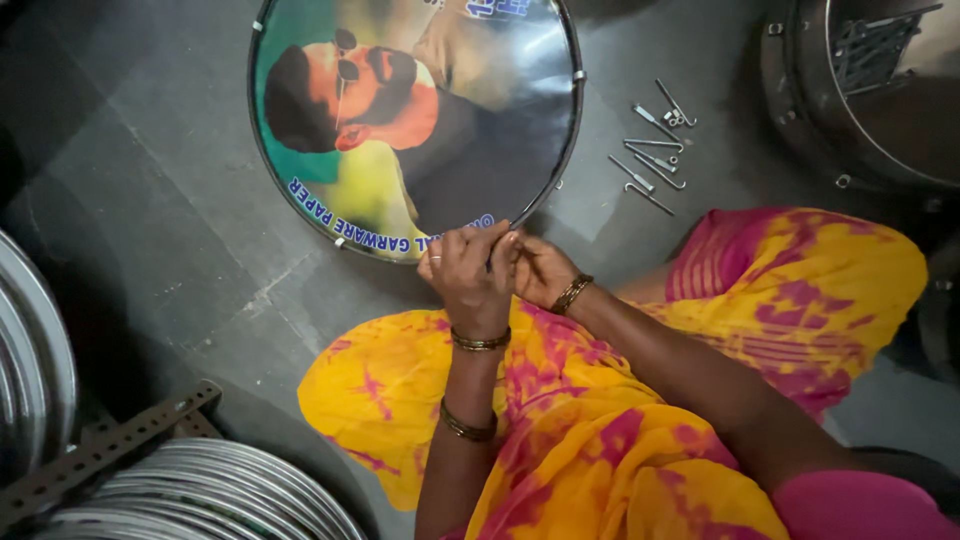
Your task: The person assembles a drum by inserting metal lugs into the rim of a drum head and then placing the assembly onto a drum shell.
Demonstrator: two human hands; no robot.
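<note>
A round drum (415,120) with a printed picture skin and a dark metal rim lies flat on the grey floor in front of me. My left hand (468,272) and my right hand (535,270) meet at the near edge of its rim, fingers curled together around something small that I cannot make out. Bangles circle both wrists. My lap is covered by yellow and pink cloth (600,420).
Several metal hook rods (652,150) lie loose on the floor right of the drum. A steel drum shell (870,90) stands at the top right. Stacked metal hoops (200,495) and a perforated angle bar (110,445) fill the lower left.
</note>
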